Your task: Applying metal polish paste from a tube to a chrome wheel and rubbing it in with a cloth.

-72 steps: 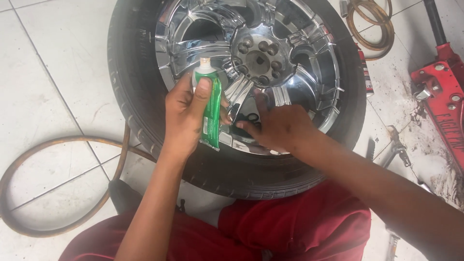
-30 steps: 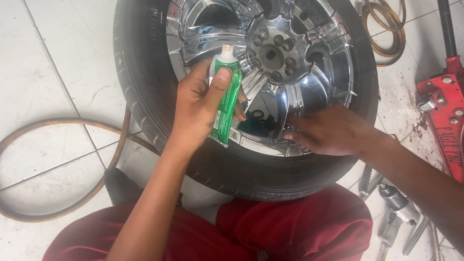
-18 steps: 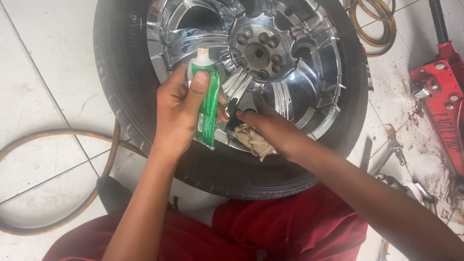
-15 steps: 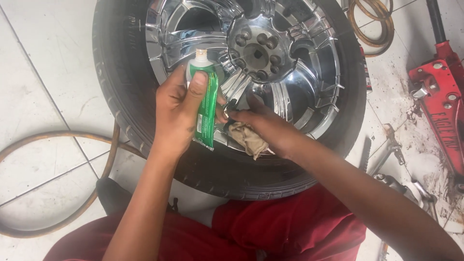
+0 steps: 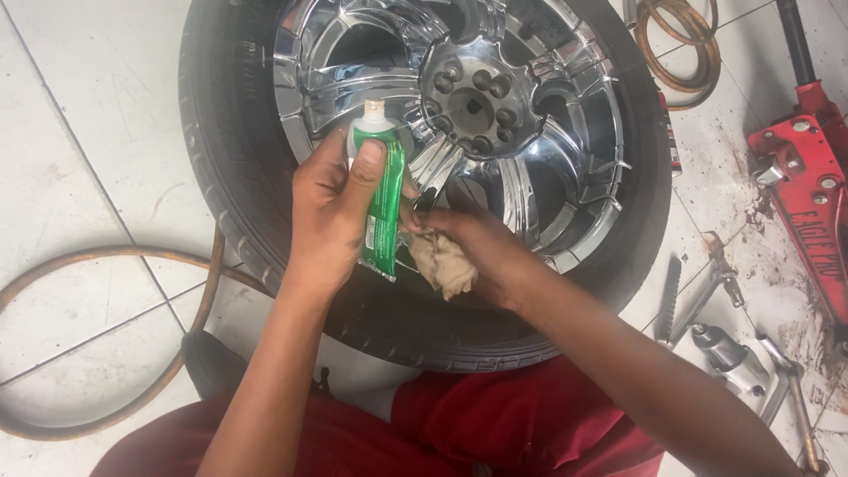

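Note:
A car wheel lies flat on the tiled floor, with a black tyre around a shiny chrome rim. My left hand grips a green and white tube, its open nozzle pointing away from me over the rim. My right hand holds a crumpled beige cloth right beside the tube, over the near edge of the rim. The two hands touch or nearly touch at the tube's lower half.
A brown hose curves over the white tiles at left. A red floor jack lies at right, with wrenches and a metal tool beside it. Another coiled hose is at the top. My red trousers are at the bottom.
My right hand moved from the rim's spokes back to the tube and now shows the beige cloth bunched in it. The left hand kept holding the tube in about the same spot.

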